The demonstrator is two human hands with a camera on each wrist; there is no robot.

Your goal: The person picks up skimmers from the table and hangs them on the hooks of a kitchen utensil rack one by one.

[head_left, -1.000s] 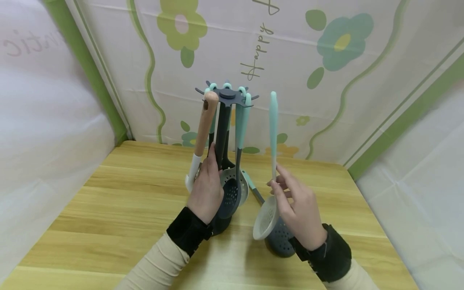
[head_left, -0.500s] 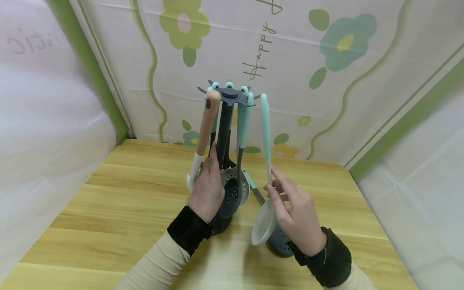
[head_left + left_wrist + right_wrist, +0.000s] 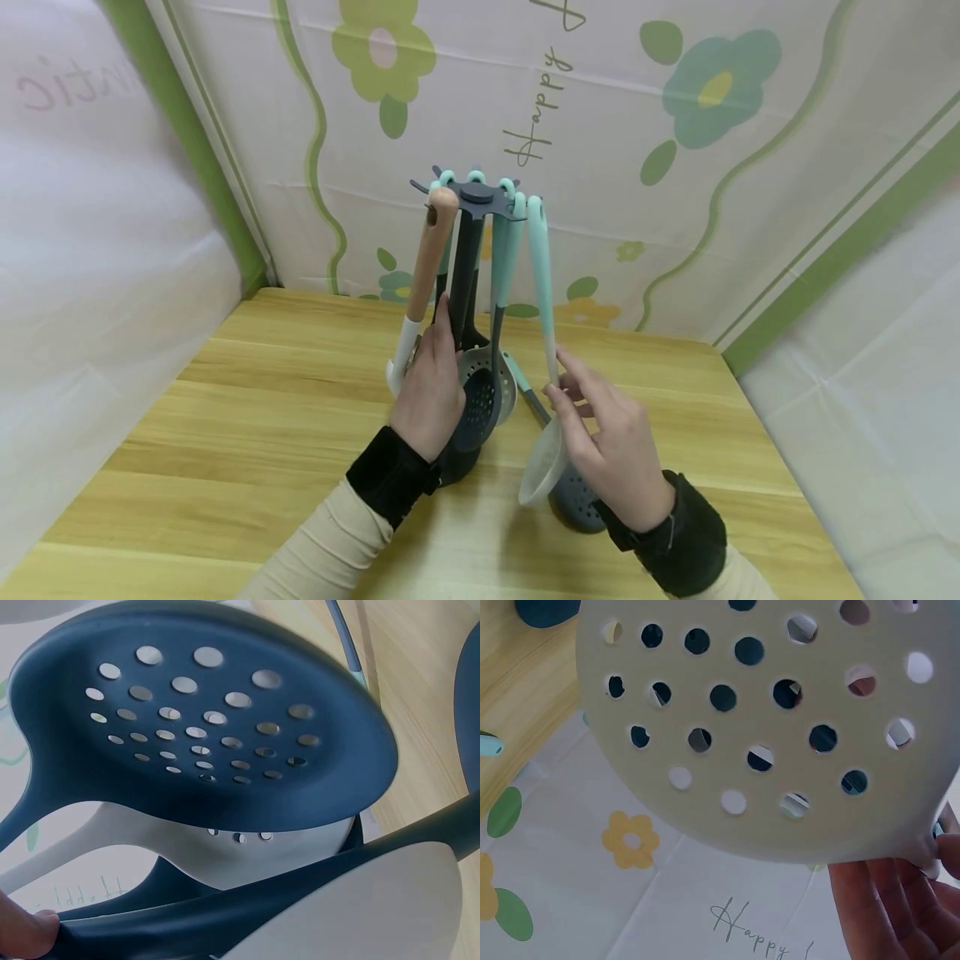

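Observation:
My left hand (image 3: 429, 392) grips the black post of a rotating-style utensil stand (image 3: 466, 267); its thumb tip presses the dark post in the left wrist view. My right hand (image 3: 613, 446) pinches the stem of a white skimmer (image 3: 542, 475) just above its bowl. This skimmer hangs upright, its teal handle tip at the stand's right-hand hooks; whether it is hooked cannot be told. Its holed bowl (image 3: 727, 735) fills much of the right wrist view. On the stand hang a dark blue skimmer (image 3: 337, 780), a wooden-handled white utensil (image 3: 431, 258) and several teal-handled utensils.
Behind the right hand, a dark holed skimmer (image 3: 576, 504) with a teal handle lies on the wooden table (image 3: 247, 433). A flower-printed cloth (image 3: 585, 175) hangs behind the table, with pale cloth at both sides.
My right hand has moved the white skimmer left, bringing its handle tip from apart to right against the stand's hooks. The left hand keeps its hold on the post.

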